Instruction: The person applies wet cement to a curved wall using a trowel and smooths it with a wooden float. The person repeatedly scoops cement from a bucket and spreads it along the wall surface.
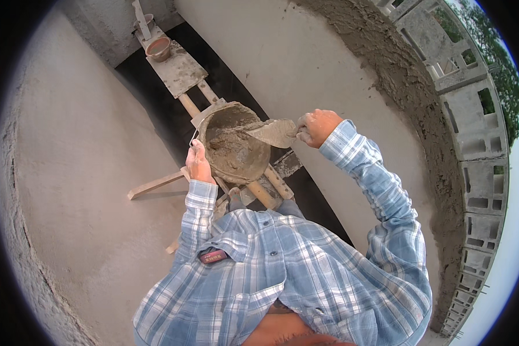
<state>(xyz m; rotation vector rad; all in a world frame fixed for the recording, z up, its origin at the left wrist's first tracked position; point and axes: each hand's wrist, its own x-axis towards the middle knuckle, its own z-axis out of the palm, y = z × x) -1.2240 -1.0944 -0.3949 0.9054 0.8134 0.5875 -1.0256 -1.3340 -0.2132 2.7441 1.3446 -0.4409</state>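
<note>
A round bucket (224, 117), its inside caked with grey mortar, sits in front of me on a narrow plank support. Wet mortar (229, 147) lies in it. My left hand (199, 164) is closed on the left side of the rim, where a thin wire handle shows. In my right hand (318, 128) is a trowel (275, 134), gripped by its handle. The trowel's blade is coated with mortar and reaches over the bucket's right rim, its tip above the mortar.
Beyond the bucket, a splattered board (176, 72) carries a reddish bowl (158, 49). A wooden strip (155, 183) juts out left. Smooth plastered surfaces flank the dark gap below. Rough mortar (412, 98) and hollow blocks (476, 124) run along the right. My foot (235, 198) stands below the bucket.
</note>
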